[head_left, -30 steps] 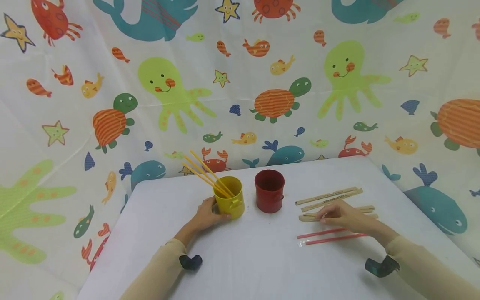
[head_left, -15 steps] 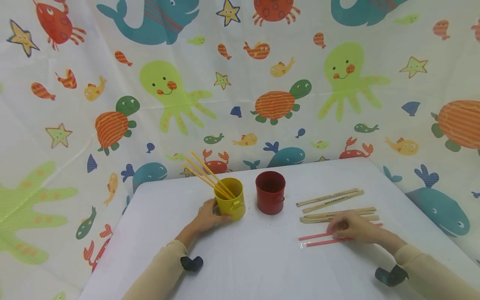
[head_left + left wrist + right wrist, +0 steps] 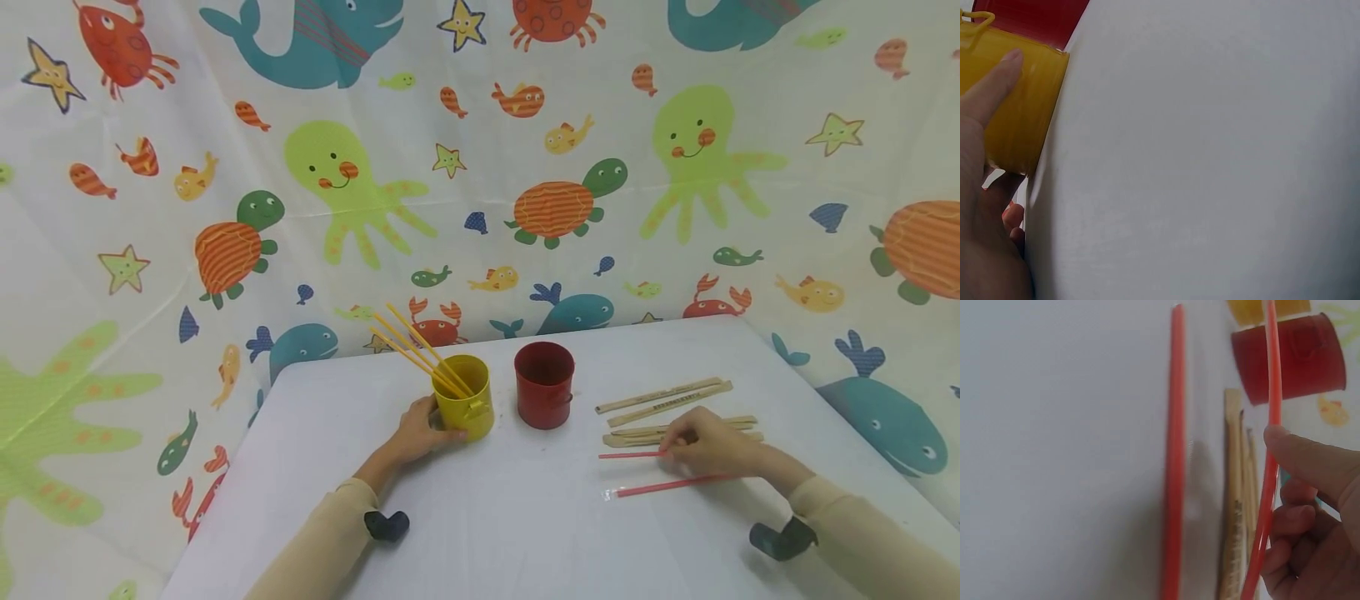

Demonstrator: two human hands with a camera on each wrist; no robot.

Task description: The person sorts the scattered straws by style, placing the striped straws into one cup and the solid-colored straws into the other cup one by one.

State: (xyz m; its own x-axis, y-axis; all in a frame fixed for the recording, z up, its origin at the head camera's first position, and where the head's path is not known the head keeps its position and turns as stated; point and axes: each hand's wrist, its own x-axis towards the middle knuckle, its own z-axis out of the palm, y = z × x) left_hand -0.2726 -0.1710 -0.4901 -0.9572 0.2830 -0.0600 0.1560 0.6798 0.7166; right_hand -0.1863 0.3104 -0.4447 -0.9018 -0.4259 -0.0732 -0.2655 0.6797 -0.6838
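Observation:
My left hand [image 3: 411, 435] holds the yellow bucket [image 3: 467, 415] low on its side. In the left wrist view the thumb [image 3: 999, 81] lies along its wall. Several yellow straws [image 3: 411, 343] lean out of the bucket toward the back left. Between thumb and fingers, my right hand [image 3: 708, 446] pinches a red straw [image 3: 1274, 381], which rises over the table in the right wrist view. A second red straw [image 3: 663, 486], in a clear wrapper, lies on the table below that hand. Just right of the yellow bucket stands a red bucket [image 3: 543, 402], with nothing showing inside.
Several paper-wrapped sticks [image 3: 667, 404] lie on the right of the white table [image 3: 525, 525], some of them [image 3: 626, 438] right behind my right hand. A curtain [image 3: 465, 183] printed with sea animals hangs along the back edge.
My right hand moved from the paper-wrapped sticks toward the two red straws, took one, and raised it away from the other. The left hand stays on the yellow bucket.

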